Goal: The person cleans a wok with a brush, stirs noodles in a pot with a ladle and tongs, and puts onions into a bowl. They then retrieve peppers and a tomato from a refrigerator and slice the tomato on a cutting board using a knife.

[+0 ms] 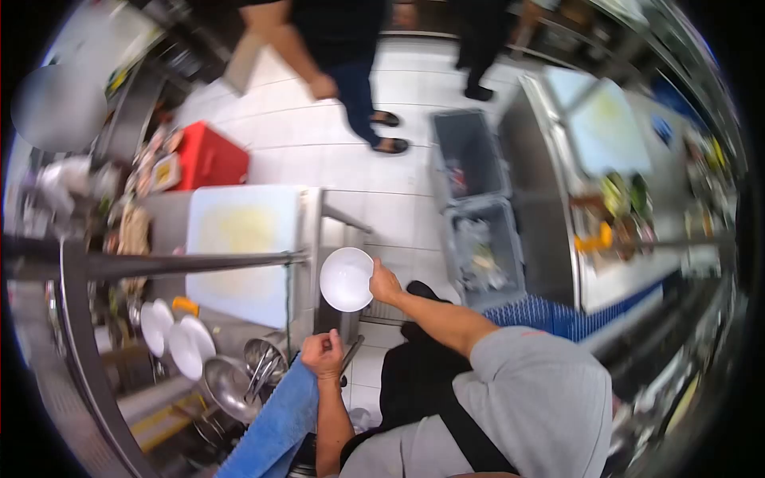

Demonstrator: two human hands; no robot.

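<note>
A round white bowl is held out over the floor, its inside facing up. My right hand grips the bowl's right rim. Lower and to the left, my left hand has curled fingers, with the thumb side up and no object visible in it. Blue fabric lies just below that hand. A dark handle-like item is just to its right.
A white cutting board lies left, above white plates and a metal bowl. Grey bins stand right of centre. A co-worker's arm shows at the top. A red box sits upper left.
</note>
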